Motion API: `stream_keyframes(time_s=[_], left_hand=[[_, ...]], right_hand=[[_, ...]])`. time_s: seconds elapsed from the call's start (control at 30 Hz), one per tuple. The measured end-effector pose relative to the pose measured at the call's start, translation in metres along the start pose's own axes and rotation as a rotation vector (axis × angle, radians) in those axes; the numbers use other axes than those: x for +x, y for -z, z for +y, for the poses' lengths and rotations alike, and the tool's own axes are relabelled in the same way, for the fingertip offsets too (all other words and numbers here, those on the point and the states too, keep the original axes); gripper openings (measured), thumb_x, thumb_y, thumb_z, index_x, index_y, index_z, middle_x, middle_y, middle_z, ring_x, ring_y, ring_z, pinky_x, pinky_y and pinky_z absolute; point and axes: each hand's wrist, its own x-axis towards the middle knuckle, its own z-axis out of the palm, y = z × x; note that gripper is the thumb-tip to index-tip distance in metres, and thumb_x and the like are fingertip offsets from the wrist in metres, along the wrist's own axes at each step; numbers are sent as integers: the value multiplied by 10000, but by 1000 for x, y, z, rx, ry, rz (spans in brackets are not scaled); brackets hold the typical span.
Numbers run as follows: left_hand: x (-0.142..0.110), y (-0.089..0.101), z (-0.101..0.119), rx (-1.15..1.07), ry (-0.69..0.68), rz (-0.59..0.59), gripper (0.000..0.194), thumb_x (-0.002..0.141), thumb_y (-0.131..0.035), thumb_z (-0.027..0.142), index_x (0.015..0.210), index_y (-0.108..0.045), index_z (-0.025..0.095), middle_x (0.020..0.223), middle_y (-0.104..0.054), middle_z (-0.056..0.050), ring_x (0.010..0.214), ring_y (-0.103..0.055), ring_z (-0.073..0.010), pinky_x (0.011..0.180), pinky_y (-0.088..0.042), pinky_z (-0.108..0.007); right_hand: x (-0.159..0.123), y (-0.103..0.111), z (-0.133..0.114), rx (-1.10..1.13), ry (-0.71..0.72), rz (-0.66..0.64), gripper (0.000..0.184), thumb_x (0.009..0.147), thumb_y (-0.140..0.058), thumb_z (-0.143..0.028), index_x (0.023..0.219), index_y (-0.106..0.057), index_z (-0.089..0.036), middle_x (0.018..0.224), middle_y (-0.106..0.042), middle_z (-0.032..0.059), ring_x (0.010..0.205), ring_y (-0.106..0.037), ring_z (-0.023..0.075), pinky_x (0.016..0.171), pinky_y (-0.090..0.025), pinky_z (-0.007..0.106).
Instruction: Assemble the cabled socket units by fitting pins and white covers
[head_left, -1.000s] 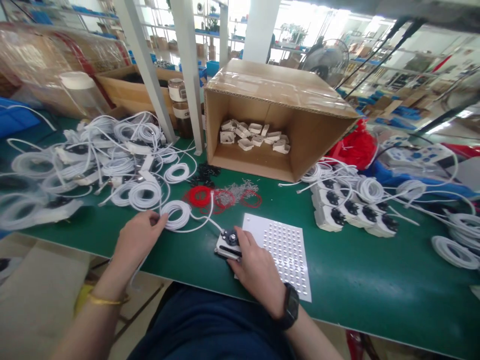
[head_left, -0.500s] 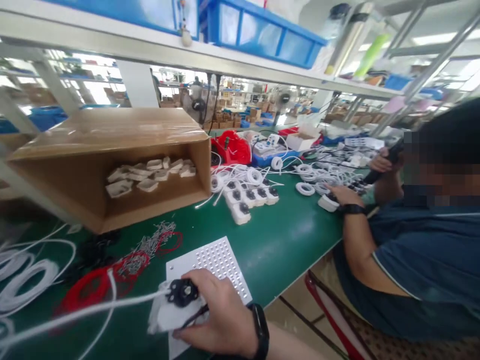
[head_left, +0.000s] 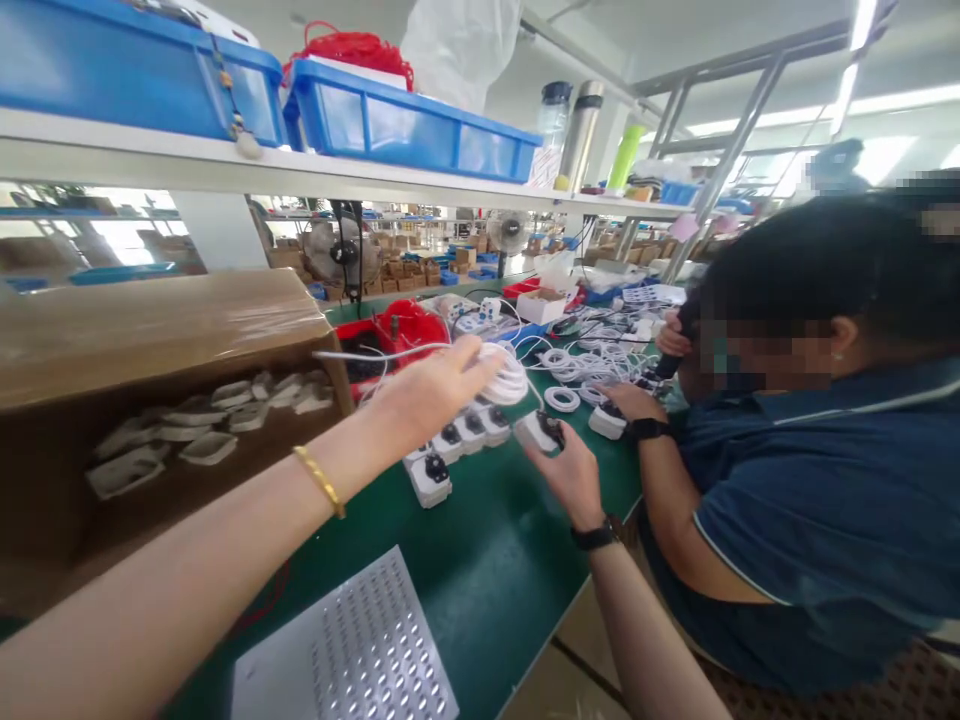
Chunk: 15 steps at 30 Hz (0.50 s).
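Observation:
My left hand (head_left: 435, 390), with a gold bracelet at its wrist, is closed on a coil of white cable (head_left: 510, 380) above the bench. In my right hand (head_left: 576, 472) is a white socket housing (head_left: 531, 432) with a black insert, held tilted by its end and side. The cable appears to run down from the coil to this housing. Just below my left hand, a group of similar white housings with black inserts (head_left: 431, 482) stands on the green bench, partly hidden by my hand and the coil.
An open cardboard box (head_left: 225, 310) with white shells (head_left: 210, 448) lies at left. A perforated metal plate (head_left: 382, 640) rests in front. A co-worker (head_left: 825, 480) sits at right, near more coiled cables (head_left: 600, 360). Blue bins (head_left: 420, 125) stand on the shelf overhead.
My right hand has moved from over the perforated plate to the far right, carrying the housing. My left hand has come into view with the cable coil. The view has shifted.

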Motion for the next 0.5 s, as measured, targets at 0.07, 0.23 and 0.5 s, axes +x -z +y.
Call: stream_keyframes(time_s=[0.07,0.23,0.5], left_hand=[[19,-31,2,-13,-68,-69,474,847,-311,-33,1267,-428,151,1276,-483,-155,1094,-581,-219,876,-510,-335],[46,-88,-8,-43,-80,-194,340,851,-373,-16,1121,-513,136,1207,-532,-137,1046,-596,-203,871,-499,-304],[63,-146,-81,-121,293,-229,515,795,-479,34,1298,-377,85,1304,-434,-233,1077,-600,-265,886,-475,-334]], right_hand=[[26,-7,24,-160,-131,-21,456,751,-612,-441,1125,-556,-187,1095,-648,101,979,-619,262,784,-472,314],[81,-37,58,-301,-250,-75,525,765,-583,-503,1141,-542,-139,1041,-646,174,929,-631,320,733,-468,373],[140,-103,42,-279,-112,-195,647,831,-540,-476,1372,-379,-158,1105,-621,210,987,-613,326,781,-458,401]])
